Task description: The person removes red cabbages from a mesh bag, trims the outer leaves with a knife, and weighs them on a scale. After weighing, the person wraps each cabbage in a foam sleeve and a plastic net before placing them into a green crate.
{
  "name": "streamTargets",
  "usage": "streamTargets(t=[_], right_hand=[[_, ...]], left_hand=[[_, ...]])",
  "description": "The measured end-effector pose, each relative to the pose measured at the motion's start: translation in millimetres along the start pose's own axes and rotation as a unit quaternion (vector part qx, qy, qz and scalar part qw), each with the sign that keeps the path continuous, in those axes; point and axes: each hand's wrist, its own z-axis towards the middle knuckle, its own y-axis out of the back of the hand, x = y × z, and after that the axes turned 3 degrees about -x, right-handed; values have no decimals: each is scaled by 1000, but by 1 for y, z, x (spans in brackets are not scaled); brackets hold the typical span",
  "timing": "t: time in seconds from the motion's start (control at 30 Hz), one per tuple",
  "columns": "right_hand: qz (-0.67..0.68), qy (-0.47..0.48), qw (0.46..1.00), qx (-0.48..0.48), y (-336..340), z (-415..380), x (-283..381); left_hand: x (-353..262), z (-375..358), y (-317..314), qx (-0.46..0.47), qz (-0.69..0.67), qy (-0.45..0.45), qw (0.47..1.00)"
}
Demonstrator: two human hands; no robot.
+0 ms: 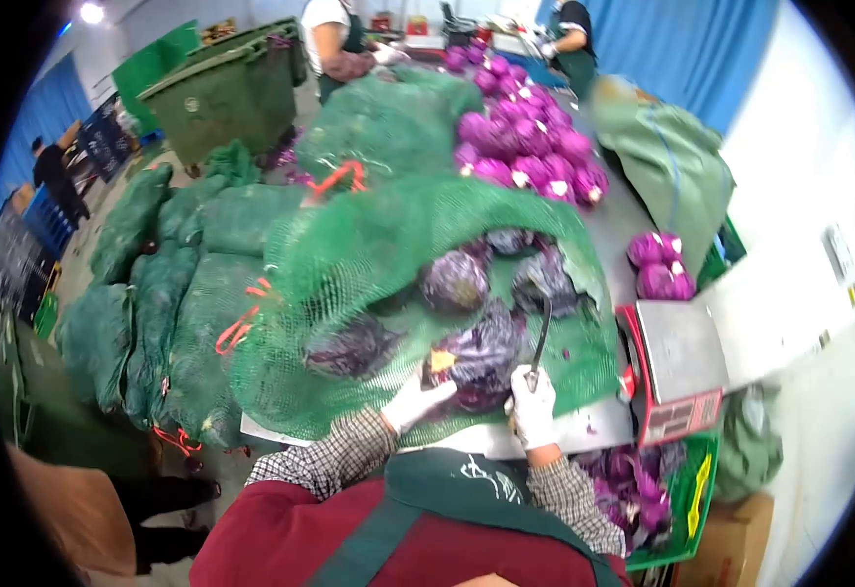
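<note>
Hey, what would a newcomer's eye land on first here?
Probably the heap of bright purple cabbages, top centre, slightly right. Next, the green mesh bag spread across the middle, with darker cabbages lying on its mesh; there the gloved left hand touches one and the gloved right hand holds a dark curved tool.

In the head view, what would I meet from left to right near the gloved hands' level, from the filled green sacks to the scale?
Filled green sacks, loose dark cabbage, gloved left hand, cabbage between the hands, gloved right hand, red-sided scale.
</note>
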Motion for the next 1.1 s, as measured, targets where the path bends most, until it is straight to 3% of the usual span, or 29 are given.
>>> streamTargets(t=[0.07, 0.1, 0.13, 0.17, 0.2, 0.23, 0.3, 0.33, 0.4, 0.47, 0.7, 0.87, 0.93, 0.97, 1.0, 1.07, 1.1], right_hand=[[32, -30, 999, 1, 2, -8, -8], [-185, 90, 978, 12, 7, -4, -50], [-286, 149, 946, 35, 11, -9, -66], [-355, 168, 917, 77, 12, -19, -70], [-356, 150, 917, 104, 9, -28, -78], [-321, 119, 933, 108, 8, -38, -85], [-45, 89, 995, 10, 16, -40, -106], [92, 96, 990, -38, 15, -44, -91], [312, -80, 937, -135, 44, -56, -36], [386, -28, 904, -182, 71, -56, -14], [368, 59, 883, -284, 104, -44, 18], [420, 56, 862, -278, 128, 15, -7], [388, 37, 852, -351, 140, 38, 10], [455, 69, 806, -372, 165, 62, -11], [477, 57, 820, -310, 182, 55, -8], [298, 126, 888, -326, 174, 24, 37], [71, 198, 907, -365, 181, 11, 36]], left_hand=[[5, 19, -1, 1, -7, -40, 999], [-7, 23, -3, -9, 87, -141, 986], [-23, 25, -6, -18, 177, -243, 954], [-36, 26, -7, -21, 229, -220, 948], [-34, 35, -3, -42, 361, -271, 891], [-42, 39, -4, -9, 442, -288, 849], [-56, 45, -15, 50, 551, -304, 775], [-51, 51, -17, 68, 548, -317, 771], [-36, 61, -23, 55, 529, -336, 778], [-46, 63, -36, 83, 562, -306, 764], [-66, 63, -87, 143, 674, -276, 670], [-65, 71, -90, 157, 666, -306, 662], [-66, 73, -85, 175, 663, -312, 658], [-70, 72, -81, 192, 657, -305, 662], [-61, 79, -72, 191, 632, -334, 672], [-61, 84, -66, 187, 605, -328, 701], [-61, 89, -64, 188, 594, -317, 716]])
